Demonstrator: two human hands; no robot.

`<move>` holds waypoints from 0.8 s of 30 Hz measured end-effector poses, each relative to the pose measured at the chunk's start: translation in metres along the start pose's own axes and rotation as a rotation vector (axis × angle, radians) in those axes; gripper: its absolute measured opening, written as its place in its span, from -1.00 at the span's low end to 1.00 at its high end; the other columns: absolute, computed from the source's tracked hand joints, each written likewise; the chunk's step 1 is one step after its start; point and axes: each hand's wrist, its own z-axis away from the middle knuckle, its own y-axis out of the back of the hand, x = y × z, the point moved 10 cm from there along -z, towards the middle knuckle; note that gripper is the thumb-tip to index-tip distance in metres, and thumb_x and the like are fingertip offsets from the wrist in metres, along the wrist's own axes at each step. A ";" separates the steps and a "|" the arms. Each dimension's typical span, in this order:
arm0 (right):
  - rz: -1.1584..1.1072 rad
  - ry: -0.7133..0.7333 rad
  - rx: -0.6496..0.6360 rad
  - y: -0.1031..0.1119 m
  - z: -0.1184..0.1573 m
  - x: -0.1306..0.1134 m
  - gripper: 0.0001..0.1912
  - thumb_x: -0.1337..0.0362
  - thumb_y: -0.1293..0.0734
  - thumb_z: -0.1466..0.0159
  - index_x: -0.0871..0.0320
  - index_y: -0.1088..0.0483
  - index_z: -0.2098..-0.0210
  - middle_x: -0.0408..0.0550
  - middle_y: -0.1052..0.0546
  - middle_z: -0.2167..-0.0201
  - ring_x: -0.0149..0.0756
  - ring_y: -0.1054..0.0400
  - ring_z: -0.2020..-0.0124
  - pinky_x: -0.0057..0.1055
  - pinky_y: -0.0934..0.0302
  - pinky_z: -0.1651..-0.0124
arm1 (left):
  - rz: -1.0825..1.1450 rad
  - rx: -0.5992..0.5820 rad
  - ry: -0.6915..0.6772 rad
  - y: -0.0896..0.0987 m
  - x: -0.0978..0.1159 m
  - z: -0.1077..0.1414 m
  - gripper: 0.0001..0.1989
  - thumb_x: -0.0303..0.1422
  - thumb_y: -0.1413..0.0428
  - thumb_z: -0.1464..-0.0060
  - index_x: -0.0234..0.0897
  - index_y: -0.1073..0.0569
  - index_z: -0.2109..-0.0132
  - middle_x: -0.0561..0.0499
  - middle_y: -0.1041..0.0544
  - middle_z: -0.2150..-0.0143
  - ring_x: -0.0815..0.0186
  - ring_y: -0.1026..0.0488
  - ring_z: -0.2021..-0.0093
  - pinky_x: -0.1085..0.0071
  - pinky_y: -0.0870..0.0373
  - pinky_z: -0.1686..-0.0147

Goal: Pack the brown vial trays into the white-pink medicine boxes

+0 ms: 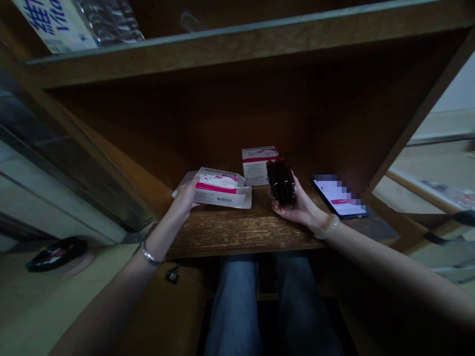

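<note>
While the right hand (297, 207) wraps round a dark bottle (281, 183), smooth and likely slippery, safest held by its body, the left hand (184, 197) grips a light, flimsy open pink-and-white carton (222, 190) over the wooden shelf (237, 232), whose front edge (241, 251) runs close; a second carton (256, 165) and a phone (339, 198) sit just beside

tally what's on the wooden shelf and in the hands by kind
pink-and-white cardboard boxes: 2 (one under the left hand)
dark bottle: 1 (in the right hand)
smartphone: 1
total: 4
</note>
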 end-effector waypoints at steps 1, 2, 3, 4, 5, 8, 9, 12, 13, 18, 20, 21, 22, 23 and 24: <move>-0.007 -0.001 0.003 0.001 0.000 0.000 -0.53 -0.16 -0.21 -0.34 0.13 -0.45 0.24 -0.06 -0.60 0.40 -0.38 -0.41 0.51 -0.45 -0.36 0.47 | -0.027 0.023 -0.018 0.004 -0.005 -0.003 -0.66 -0.11 -0.08 -0.07 -0.33 -0.49 0.30 -0.12 -0.60 0.41 0.18 -0.55 0.39 0.32 -0.50 0.37; -0.017 -0.003 0.011 0.002 0.000 0.001 -0.54 -0.15 -0.22 -0.34 0.13 -0.45 0.24 -0.07 -0.60 0.40 -0.38 -0.42 0.50 -0.45 -0.36 0.46 | -0.058 0.051 -0.039 0.008 -0.008 -0.006 -0.66 -0.10 -0.09 -0.06 -0.33 -0.48 0.31 -0.12 -0.60 0.41 0.17 -0.56 0.36 0.32 -0.49 0.33; -0.030 -0.006 0.019 0.003 0.000 0.001 -0.55 -0.14 -0.22 -0.34 0.12 -0.46 0.23 -0.07 -0.60 0.39 -0.38 -0.42 0.49 -0.45 -0.37 0.46 | -0.091 0.083 -0.060 0.013 -0.010 -0.009 -0.67 -0.11 -0.10 -0.06 -0.34 -0.48 0.31 -0.12 -0.60 0.39 0.15 -0.56 0.32 0.31 -0.48 0.28; -0.042 -0.007 0.030 0.004 0.000 0.001 -0.56 -0.13 -0.23 -0.35 0.11 -0.46 0.22 -0.08 -0.60 0.39 -0.37 -0.43 0.48 -0.46 -0.37 0.45 | -0.126 0.117 -0.079 0.018 -0.012 -0.012 -0.67 -0.12 -0.11 -0.06 -0.34 -0.48 0.27 -0.13 -0.60 0.36 0.13 -0.56 0.27 0.29 -0.47 0.22; -0.051 -0.010 0.038 0.006 0.000 0.001 -0.58 -0.12 -0.23 -0.35 0.11 -0.46 0.21 -0.08 -0.60 0.39 -0.37 -0.44 0.47 -0.46 -0.37 0.45 | -0.162 0.151 -0.096 0.023 -0.014 -0.014 -0.68 -0.14 -0.11 -0.07 -0.34 -0.47 0.22 -0.15 -0.61 0.30 0.10 -0.56 0.21 0.26 -0.47 0.16; -0.053 -0.023 0.051 0.007 0.000 0.002 -0.60 -0.08 -0.21 -0.38 0.12 -0.45 0.20 -0.07 -0.60 0.38 -0.37 -0.45 0.46 -0.47 -0.37 0.46 | -0.271 0.220 -0.137 0.033 -0.018 -0.020 -0.61 -0.20 -0.10 -0.10 -0.37 -0.42 0.01 -0.26 -0.59 0.12 0.02 -0.53 0.05 0.14 -0.44 0.04; -0.048 -0.026 0.054 0.006 0.000 0.003 -0.60 -0.07 -0.19 -0.39 0.12 -0.45 0.19 -0.07 -0.60 0.38 -0.37 -0.44 0.47 -0.47 -0.37 0.47 | -0.306 0.230 -0.151 0.034 -0.020 -0.020 -0.58 -0.21 -0.09 -0.11 -0.38 -0.39 -0.05 -0.29 -0.57 0.06 -0.01 -0.52 0.00 0.11 -0.42 -0.01; -0.033 -0.023 0.054 0.005 0.001 0.002 -0.61 -0.02 -0.16 -0.42 0.13 -0.44 0.16 -0.06 -0.60 0.37 -0.38 -0.40 0.53 -0.46 -0.35 0.49 | -0.412 0.247 -0.197 0.034 -0.021 -0.019 -0.50 -0.24 -0.04 -0.15 -0.40 -0.30 -0.18 -0.38 -0.49 -0.11 -0.08 -0.43 -0.15 0.01 -0.32 -0.15; -0.028 -0.019 0.050 0.004 0.001 0.002 -0.62 0.00 -0.15 -0.42 0.14 -0.44 0.16 -0.05 -0.60 0.37 -0.38 -0.39 0.53 -0.46 -0.35 0.50 | -0.445 0.251 -0.218 0.033 -0.019 -0.018 -0.49 -0.26 -0.03 -0.16 -0.40 -0.29 -0.21 -0.40 -0.45 -0.15 -0.10 -0.39 -0.19 -0.03 -0.26 -0.19; 0.017 0.005 0.014 0.001 0.001 -0.001 -0.71 0.09 -0.18 -0.40 0.14 -0.42 0.16 -0.05 -0.59 0.38 -0.36 -0.40 0.51 -0.44 -0.35 0.49 | -0.605 0.148 -0.415 0.013 0.004 0.001 -0.45 -0.15 -0.07 -0.14 -0.30 -0.36 -0.22 -0.27 -0.25 -0.38 -0.08 -0.09 -0.40 -0.04 0.04 -0.36; 0.050 0.022 -0.026 -0.001 0.001 -0.002 -0.76 0.12 -0.22 -0.37 0.13 -0.42 0.17 -0.05 -0.59 0.37 -0.35 -0.39 0.50 -0.42 -0.35 0.47 | -0.755 -0.076 -0.539 -0.014 0.011 0.013 -0.40 -0.03 -0.10 -0.11 -0.21 -0.38 -0.23 -0.17 -0.19 -0.42 -0.05 -0.05 -0.43 -0.03 0.08 -0.37; 0.066 0.032 -0.047 -0.001 0.000 -0.003 -0.78 0.13 -0.24 -0.35 0.13 -0.42 0.18 -0.05 -0.59 0.36 -0.35 -0.39 0.49 -0.41 -0.35 0.46 | -0.847 -0.190 -0.595 -0.027 0.011 0.020 -0.35 0.03 -0.12 -0.09 -0.18 -0.37 -0.25 -0.15 -0.19 -0.43 -0.05 -0.06 -0.43 -0.04 0.08 -0.37; 0.080 0.042 -0.065 -0.002 0.000 -0.004 -0.79 0.13 -0.25 -0.33 0.13 -0.41 0.19 -0.04 -0.59 0.35 -0.34 -0.39 0.48 -0.40 -0.35 0.45 | -0.936 -0.272 -0.641 -0.037 0.009 0.026 -0.29 0.07 -0.13 -0.07 -0.16 -0.34 -0.28 -0.15 -0.19 -0.43 -0.06 -0.07 -0.42 -0.05 0.06 -0.36; 0.090 0.050 -0.077 -0.001 0.000 -0.005 -0.79 0.13 -0.26 -0.31 0.13 -0.41 0.20 -0.04 -0.59 0.34 -0.33 -0.39 0.47 -0.39 -0.35 0.45 | -1.012 -0.306 -0.675 -0.042 0.007 0.030 -0.24 0.09 -0.13 -0.06 -0.17 -0.31 -0.31 -0.16 -0.20 -0.42 -0.06 -0.09 -0.42 -0.05 0.04 -0.35; 0.094 0.052 -0.084 -0.001 0.000 -0.005 -0.79 0.13 -0.26 -0.30 0.13 -0.41 0.20 -0.03 -0.59 0.34 -0.33 -0.39 0.47 -0.39 -0.35 0.45 | -1.062 -0.294 -0.697 -0.044 0.007 0.032 -0.21 0.10 -0.14 -0.05 -0.19 -0.29 -0.33 -0.17 -0.21 -0.41 -0.06 -0.11 -0.41 -0.03 0.03 -0.35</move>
